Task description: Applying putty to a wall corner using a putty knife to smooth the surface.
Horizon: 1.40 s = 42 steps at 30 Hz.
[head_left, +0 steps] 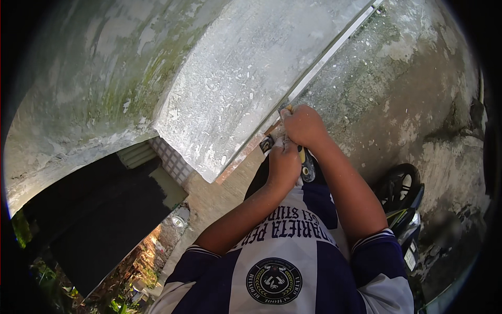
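Note:
Both my hands are closed close together at the right edge of a rough, whitish concrete ledge [219, 89]. My right hand [305, 125] curls its fingers against the edge, where a small yellowish end of something shows at its fingertips; the rest is hidden. Just nearer to me, my left hand [284, 166] is a fist with its thumb side up, almost touching the right one. What it grips, I cannot make out. A pale, straight strip [334, 48] runs along the ledge edge away from my hands. Below them a reddish-brown band [241, 157] follows the same edge.
A stained concrete wall [104, 68] rises at the left. A motorbike [402, 204] stands on the right, beside weathered concrete [387, 104]. At lower left lie a large dark surface [104, 230] and checked tiles [174, 161]. A dark sandal-like shape [308, 170] shows beneath my hands.

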Tool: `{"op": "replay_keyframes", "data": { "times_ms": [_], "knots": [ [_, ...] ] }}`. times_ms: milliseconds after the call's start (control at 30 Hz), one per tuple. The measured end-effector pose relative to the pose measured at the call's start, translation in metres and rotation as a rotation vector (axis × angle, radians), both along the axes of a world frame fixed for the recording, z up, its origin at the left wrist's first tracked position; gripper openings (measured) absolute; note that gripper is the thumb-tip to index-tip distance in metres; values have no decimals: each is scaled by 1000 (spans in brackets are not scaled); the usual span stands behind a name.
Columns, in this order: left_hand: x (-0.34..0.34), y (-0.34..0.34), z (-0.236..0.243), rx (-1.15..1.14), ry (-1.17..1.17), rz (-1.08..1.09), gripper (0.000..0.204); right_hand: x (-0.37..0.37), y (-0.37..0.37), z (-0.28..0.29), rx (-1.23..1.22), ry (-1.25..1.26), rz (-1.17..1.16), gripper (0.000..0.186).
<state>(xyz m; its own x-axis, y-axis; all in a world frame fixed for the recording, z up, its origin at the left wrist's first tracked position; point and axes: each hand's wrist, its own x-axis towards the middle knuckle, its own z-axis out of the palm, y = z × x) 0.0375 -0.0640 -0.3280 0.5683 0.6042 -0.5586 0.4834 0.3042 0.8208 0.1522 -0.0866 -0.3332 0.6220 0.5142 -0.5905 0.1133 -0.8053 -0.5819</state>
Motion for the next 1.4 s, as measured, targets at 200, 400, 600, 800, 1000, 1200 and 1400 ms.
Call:
{"op": "replay_keyframes", "data": {
  "times_ms": [200,400,600,800,1000,1200,1400],
  "knots": [
    [-1,-2,1,206,129,-158,26,-6,-3,-16,86,-69,-32,48],
    [-15,-7,-28,352,71,-156,26,-8,2,-48,76,-22,94,42],
    [3,-3,-26,173,109,-36,29,7,5,-75,248,-303,438,42],
    [1,-19,-26,180,98,14,25,10,-3,-73,62,-302,476,39],
    [8,-19,-50,613,129,-195,18,25,6,-62,167,-310,549,44],
    [8,-30,-37,468,62,-22,44,11,-7,-39,104,74,16,46],
    [16,-34,-30,394,79,146,43,18,-6,-47,98,172,-38,37]
  ]
}}
